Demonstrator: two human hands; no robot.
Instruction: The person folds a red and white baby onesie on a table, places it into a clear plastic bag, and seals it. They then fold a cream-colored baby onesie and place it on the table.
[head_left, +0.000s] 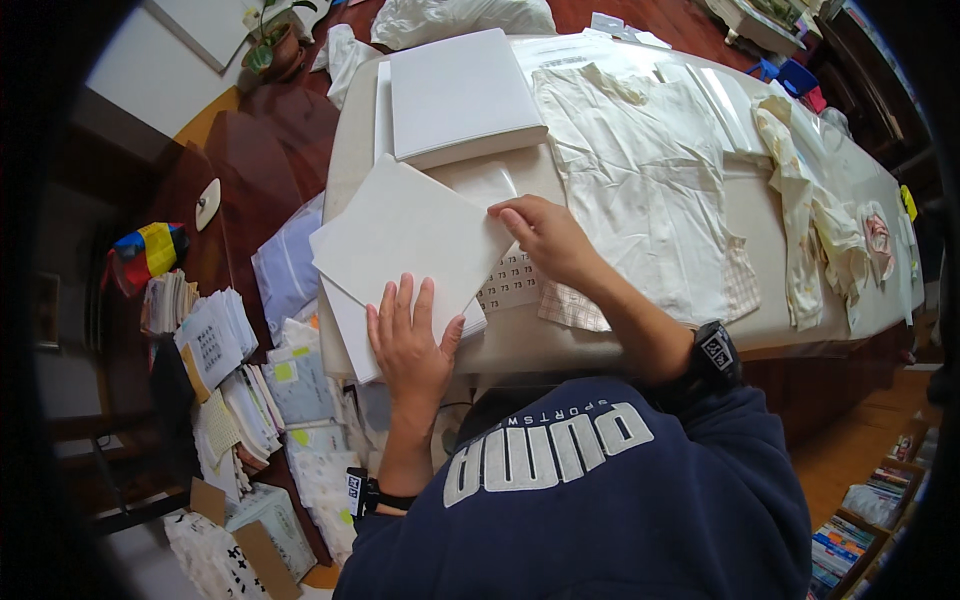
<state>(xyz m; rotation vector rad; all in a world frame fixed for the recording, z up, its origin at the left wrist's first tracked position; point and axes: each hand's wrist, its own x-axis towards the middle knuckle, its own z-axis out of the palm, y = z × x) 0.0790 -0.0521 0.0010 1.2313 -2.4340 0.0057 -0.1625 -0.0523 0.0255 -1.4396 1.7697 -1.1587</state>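
A white sheet of paper or thin card (412, 232) lies turned at an angle over a stack of white sheets (352, 337). My left hand (409, 334) rests flat on its near edge, fingers a little spread. The thumb and bent fingers of my right hand (544, 236) pinch the sheet's right corner. Partly under that corner is a sticker sheet (510, 285) with rows of printed numbers. Behind it, a thick stack of white paper (465, 90) stands on the cloth-covered table (630, 356), and a clear plastic sleeve (484, 180) shows between them.
To the right, a cream sleeveless garment (637, 180) lies flat beside checked fabric (574, 304). Farther right are crumpled yellowish clothing (806, 217) and a pink piece (876, 240). Packaged goods (300, 382) and piled papers (225, 337) crowd the left side. A potted plant (281, 49) stands far left.
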